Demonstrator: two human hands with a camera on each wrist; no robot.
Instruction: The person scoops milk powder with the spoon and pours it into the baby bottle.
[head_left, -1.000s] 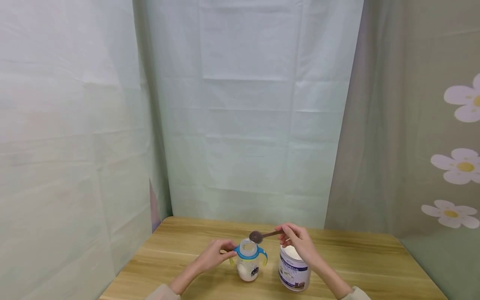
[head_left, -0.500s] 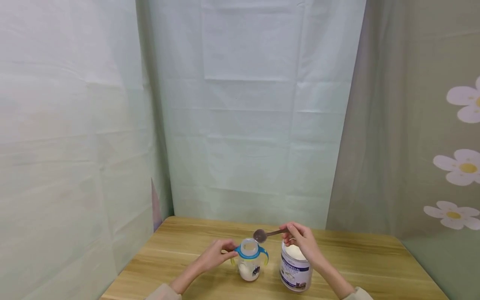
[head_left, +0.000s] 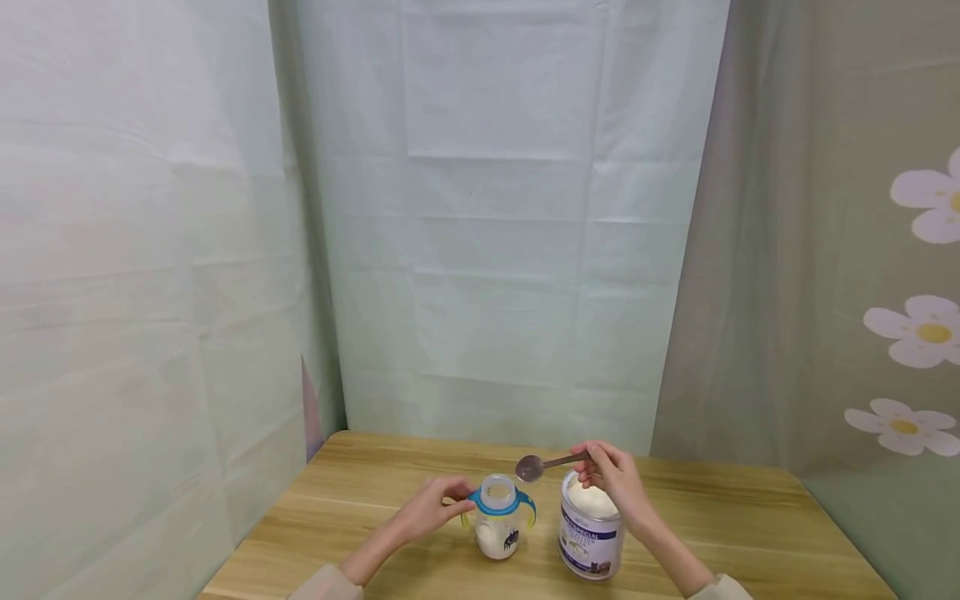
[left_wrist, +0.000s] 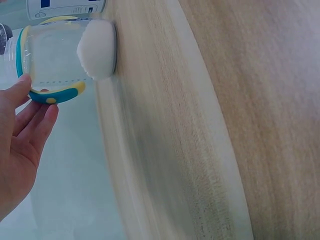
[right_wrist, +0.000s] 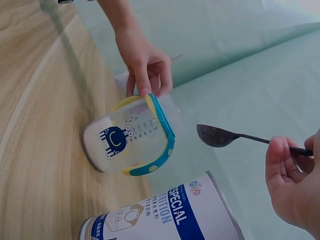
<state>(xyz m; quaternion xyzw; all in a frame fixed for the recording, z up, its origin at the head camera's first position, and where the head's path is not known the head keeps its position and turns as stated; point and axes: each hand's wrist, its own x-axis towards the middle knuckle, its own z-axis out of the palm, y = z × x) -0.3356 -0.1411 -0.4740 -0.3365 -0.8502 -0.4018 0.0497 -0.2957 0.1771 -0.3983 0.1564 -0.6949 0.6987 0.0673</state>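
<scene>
A clear baby bottle (head_left: 495,533) with a blue collar and two blue-and-yellow handles stands upright and uncapped on the table. White powder (left_wrist: 97,50) lies in its bottom. My left hand (head_left: 433,510) pinches the bottle's left handle (left_wrist: 57,95) between thumb and fingers. In my right hand (head_left: 613,483) is the handle of a dark measuring spoon (head_left: 529,468), whose bowl hangs in the air just right of the bottle's mouth. Below that hand stands an open milk powder tin (right_wrist: 165,215), heaped with pale powder (head_left: 592,498). Whether the spoon's bowl holds powder is hard to tell.
The wooden table (head_left: 375,475) reaches left, right and behind the bottle and tin. Pale curtains (head_left: 495,250) hang at the back and both sides, with printed flowers (head_left: 903,427) on the right.
My right hand and the measuring spoon have moved right, from over the bottle's mouth toward the tin. My left hand keeps its grip on the bottle's handle.
</scene>
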